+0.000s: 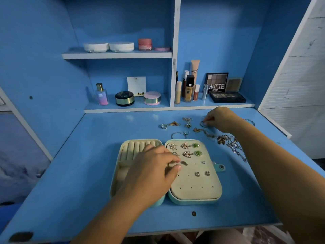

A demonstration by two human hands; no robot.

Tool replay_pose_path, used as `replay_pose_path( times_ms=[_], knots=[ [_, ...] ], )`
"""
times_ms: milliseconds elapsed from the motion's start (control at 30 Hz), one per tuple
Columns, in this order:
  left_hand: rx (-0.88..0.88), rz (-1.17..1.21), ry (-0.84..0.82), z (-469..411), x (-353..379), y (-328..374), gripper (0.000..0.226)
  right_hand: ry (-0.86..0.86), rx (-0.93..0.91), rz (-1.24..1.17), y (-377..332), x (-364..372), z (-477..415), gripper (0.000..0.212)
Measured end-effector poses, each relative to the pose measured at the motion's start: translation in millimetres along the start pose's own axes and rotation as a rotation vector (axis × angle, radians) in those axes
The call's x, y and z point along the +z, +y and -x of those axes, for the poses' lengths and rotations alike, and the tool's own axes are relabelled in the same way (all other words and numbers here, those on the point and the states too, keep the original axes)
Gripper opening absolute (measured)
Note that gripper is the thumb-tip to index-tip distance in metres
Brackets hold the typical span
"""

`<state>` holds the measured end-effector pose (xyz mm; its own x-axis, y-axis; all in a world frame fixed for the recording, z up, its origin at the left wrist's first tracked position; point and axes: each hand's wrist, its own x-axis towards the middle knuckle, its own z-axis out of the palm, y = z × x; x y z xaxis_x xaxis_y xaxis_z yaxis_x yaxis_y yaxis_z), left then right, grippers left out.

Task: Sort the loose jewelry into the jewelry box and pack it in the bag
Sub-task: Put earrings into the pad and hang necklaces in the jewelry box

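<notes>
Desk [88,164]: blue fold-down surface, carrying the jewelry box and the loose pieces.
Jewelry box [193,199]: lay open and flat at the centre of the desk, mint shell, cream lining; ring rolls [135,147] in its left half, earring panel [197,182] in its right half.
Earrings on panel: starfish earring [172,146], two fan-shaped earrings [186,150], two green earrings [196,149], a small stud [204,162] and a pair of small hoops [202,173] toward 6 o'clock of them.
Left hand [154,171]: rested over the box's hinge line, fingers loosely curled and slightly apart, fingertips [177,167] at the panel beside a dark small piece [184,163]; whether it pinched anything, I cannot tell.
Right hand [221,118]: reached to 1 o'clock of the box, fingers drawn together on a thin bangle [203,125] lying on the desk.
Loose jewelry: ring [163,126] and gold brooch-like piece [174,123] at 12 o'clock of the box; a wire hoop [179,134] just beyond the box's far edge; tangled chains [233,147] at 2 o'clock, partly under the right forearm; another bangle [249,121] near the desk's right edge.
Shelves [116,54]: behind the desk, holding compacts, jars, a perfume bottle [101,95], foundation bottles and a MATTE eyeshadow palette [217,82].
</notes>
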<state>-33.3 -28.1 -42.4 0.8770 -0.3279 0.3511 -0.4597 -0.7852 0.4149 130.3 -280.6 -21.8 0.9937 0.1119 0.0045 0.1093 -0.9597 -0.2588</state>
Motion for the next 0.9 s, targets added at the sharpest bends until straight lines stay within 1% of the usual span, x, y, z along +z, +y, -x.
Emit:
replay_pose_path(
  times_ms=[133,267,367,433,500,567,633,733,833,900],
  knots=[
    [-0.011,0.025,-0.001,-1,0,-2,0.014,-0.012,0.016,0.068,-5,0,-4,0.018],
    [0.012,0.011,0.014,-1,0,0,0.01,-0.004,0.042,0.121,-11,5,-1,0.021],
    [0.038,-0.015,0.048,-1,-1,1,0.008,0.085,-0.003,-0.015,-22,1,18,0.016],
    [0.056,-0.045,0.046,-2,-2,3,0.008,0.078,-0.033,-0.118,-32,-2,40,0.011],
    [0.085,-0.055,0.015,-4,-3,4,0.008,0.017,-0.048,-0.095,-44,-3,63,0.01],
    [0.09,-0.026,-0.024,-5,-3,7,0.009,-0.005,-0.034,-0.089,-53,1,79,0.01],
    [0.081,0.005,-0.051,-5,-1,11,0.009,0.008,0.001,-0.137,-59,4,89,0.012],
    [0.069,0.04,-0.046,-4,2,18,0.012,0.04,0.039,-0.165,-66,7,93,0.015],
    [0.048,-0.001,-0.044,-3,3,23,0.02,0.045,0.067,-0.127,-68,10,92,0.021],
    [0.057,-0.051,-0.058,-4,1,26,0.023,0.065,0.077,-0.146,-66,12,89,0.021]
  ],
)
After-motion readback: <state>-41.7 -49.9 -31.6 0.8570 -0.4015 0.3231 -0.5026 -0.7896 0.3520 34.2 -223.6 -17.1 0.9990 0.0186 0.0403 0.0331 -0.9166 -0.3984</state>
